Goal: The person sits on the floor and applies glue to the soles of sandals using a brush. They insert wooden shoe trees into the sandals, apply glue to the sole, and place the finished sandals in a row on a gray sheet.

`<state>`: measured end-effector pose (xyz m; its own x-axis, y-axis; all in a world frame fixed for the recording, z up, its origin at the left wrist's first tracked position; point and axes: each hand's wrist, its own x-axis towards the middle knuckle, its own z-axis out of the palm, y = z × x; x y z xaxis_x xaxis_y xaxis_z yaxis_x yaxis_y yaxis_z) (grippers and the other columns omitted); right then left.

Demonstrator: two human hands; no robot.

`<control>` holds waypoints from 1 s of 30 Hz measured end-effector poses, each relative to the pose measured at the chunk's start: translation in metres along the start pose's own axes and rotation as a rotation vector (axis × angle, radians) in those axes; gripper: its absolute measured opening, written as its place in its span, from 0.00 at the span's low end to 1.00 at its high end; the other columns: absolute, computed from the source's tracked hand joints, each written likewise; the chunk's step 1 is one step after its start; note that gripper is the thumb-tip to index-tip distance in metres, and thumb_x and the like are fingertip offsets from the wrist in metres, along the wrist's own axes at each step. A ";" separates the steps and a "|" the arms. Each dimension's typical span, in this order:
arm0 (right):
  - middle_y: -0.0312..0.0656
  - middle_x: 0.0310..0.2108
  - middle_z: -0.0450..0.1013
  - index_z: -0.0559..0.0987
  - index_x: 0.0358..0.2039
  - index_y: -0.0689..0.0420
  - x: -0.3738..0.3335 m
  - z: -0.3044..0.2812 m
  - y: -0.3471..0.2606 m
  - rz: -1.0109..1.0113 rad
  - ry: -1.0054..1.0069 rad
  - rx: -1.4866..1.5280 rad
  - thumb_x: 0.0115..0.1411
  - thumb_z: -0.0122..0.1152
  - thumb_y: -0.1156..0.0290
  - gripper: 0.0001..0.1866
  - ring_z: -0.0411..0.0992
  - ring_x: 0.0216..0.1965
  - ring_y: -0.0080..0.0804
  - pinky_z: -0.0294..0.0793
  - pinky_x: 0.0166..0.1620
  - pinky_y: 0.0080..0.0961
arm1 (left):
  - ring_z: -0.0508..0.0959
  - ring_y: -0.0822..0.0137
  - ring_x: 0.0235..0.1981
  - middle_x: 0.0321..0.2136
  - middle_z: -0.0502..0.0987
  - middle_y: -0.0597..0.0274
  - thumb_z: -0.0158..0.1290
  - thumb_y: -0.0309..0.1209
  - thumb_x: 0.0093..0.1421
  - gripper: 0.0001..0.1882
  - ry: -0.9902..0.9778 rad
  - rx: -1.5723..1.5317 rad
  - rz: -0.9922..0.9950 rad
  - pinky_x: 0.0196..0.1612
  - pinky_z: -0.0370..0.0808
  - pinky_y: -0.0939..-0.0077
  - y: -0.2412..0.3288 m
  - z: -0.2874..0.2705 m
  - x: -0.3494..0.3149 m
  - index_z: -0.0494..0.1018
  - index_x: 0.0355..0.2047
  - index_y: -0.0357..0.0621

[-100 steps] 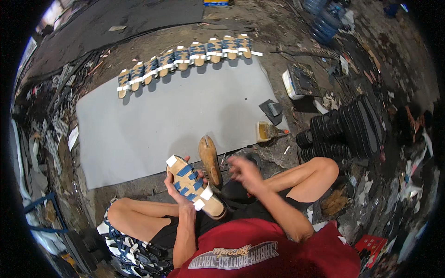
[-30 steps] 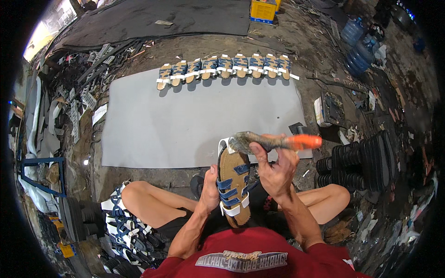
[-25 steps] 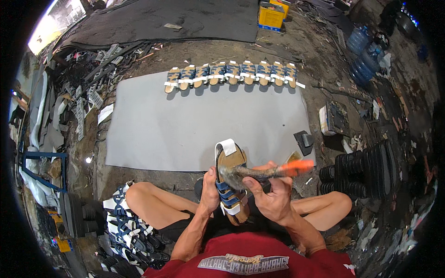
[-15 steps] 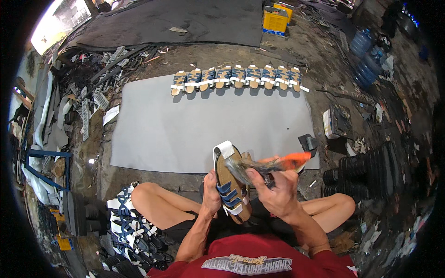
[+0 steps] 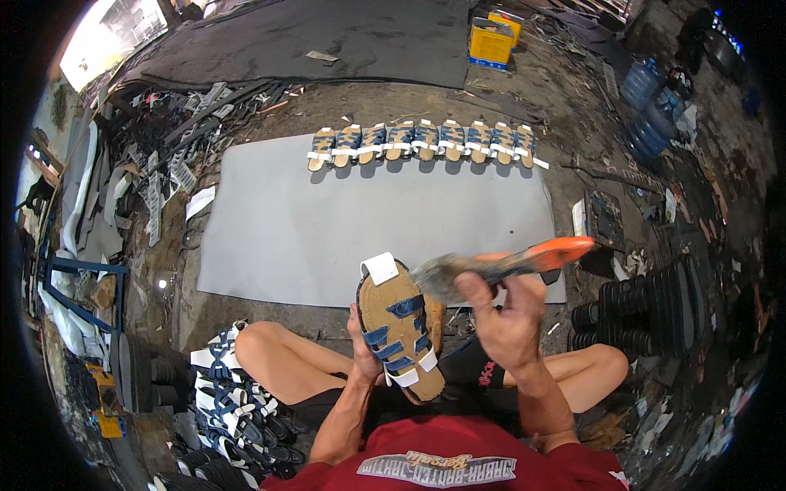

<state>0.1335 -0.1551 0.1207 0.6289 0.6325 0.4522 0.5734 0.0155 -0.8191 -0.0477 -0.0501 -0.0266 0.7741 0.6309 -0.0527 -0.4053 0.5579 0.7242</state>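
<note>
Left hand (image 5: 363,353) grips one long edge of an upturned sandal upper (image 5: 399,329), fingers closed behind it and thumb on the cork-coloured underside, which is crossed by blue strap ends and tipped with white tabs at both ends. Right hand (image 5: 506,315), just beside the sandal on its right, is closed around a brush (image 5: 501,267) with an orange handle; the blurred grey bristle end lies at the sandal's upper right edge, and whether it touches cannot be told. The sandal is held above the person's lap, between the two bare knees, over a second tan sole (image 5: 435,313) that shows just behind it. Directly beyond the sandal lies a grey rectangular mat (image 5: 368,221), and along the mat's far edge a row of finished sandal uppers (image 5: 422,141) stands side by side. Right of the sandal, past the right knee, are stacked black soles (image 5: 647,307). Left of the sandal, beyond the left knee, lies a heap of blue-and-white strap pieces (image 5: 229,393). Far beyond the mat stands a yellow can (image 5: 491,42).
</note>
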 end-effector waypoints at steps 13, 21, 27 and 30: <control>0.44 0.41 0.81 0.86 0.44 0.59 0.020 0.000 0.028 -0.296 -0.510 0.123 0.61 0.72 0.70 0.12 0.77 0.41 0.40 0.77 0.45 0.37 | 0.83 0.64 0.43 0.51 0.80 0.54 0.31 0.63 0.76 0.41 -0.041 0.152 -0.283 0.48 0.83 0.69 0.027 0.012 0.003 0.65 0.69 0.40; 0.44 0.42 0.80 0.84 0.45 0.57 0.017 0.007 0.040 -0.382 -0.626 0.210 0.63 0.71 0.65 0.13 0.78 0.44 0.47 0.75 0.51 0.41 | 0.83 0.65 0.47 0.49 0.81 0.56 0.34 0.62 0.77 0.37 0.095 0.275 -0.459 0.50 0.83 0.68 0.013 0.013 0.002 0.69 0.65 0.42; 0.46 0.45 0.83 0.85 0.48 0.57 0.011 -0.041 0.101 -0.087 -0.722 -0.215 0.65 0.70 0.68 0.13 0.80 0.47 0.43 0.78 0.50 0.39 | 0.85 0.62 0.41 0.45 0.82 0.53 0.32 0.64 0.75 0.40 -0.146 -0.278 -0.233 0.43 0.86 0.64 0.025 -0.009 -0.010 0.70 0.63 0.43; 0.41 0.43 0.83 0.85 0.47 0.57 0.015 -0.026 0.056 -0.043 -0.515 0.191 0.65 0.70 0.75 0.10 0.80 0.45 0.36 0.77 0.48 0.32 | 0.84 0.62 0.45 0.48 0.81 0.56 0.31 0.63 0.76 0.38 0.071 0.036 -0.237 0.46 0.84 0.67 0.026 0.007 -0.005 0.70 0.64 0.43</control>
<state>0.1881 -0.1649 0.0907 0.2407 0.9247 0.2951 0.4571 0.1602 -0.8749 -0.0586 -0.0425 -0.0029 0.8088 0.5219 -0.2712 -0.1979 0.6757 0.7101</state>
